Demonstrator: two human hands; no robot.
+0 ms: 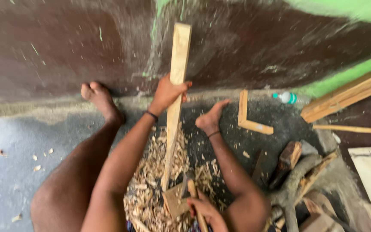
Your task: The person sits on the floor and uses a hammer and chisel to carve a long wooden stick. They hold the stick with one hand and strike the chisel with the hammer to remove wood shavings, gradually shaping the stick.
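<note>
Your left hand [168,92] grips the long wooden stick [175,99], which stands nearly upright away from you; your right hand [205,210] holds the hatchet [188,184] at its lower end, among wood chips [151,180].

The left arm reaches forward, nearly straight, a dark band at its wrist, and the left hand [167,92] is clenched with its fingers [181,88] wrapped tight. The right hand [207,211] sits low and close to the body, elbow bent outward, fingers curled closed in a firm grip.
</note>
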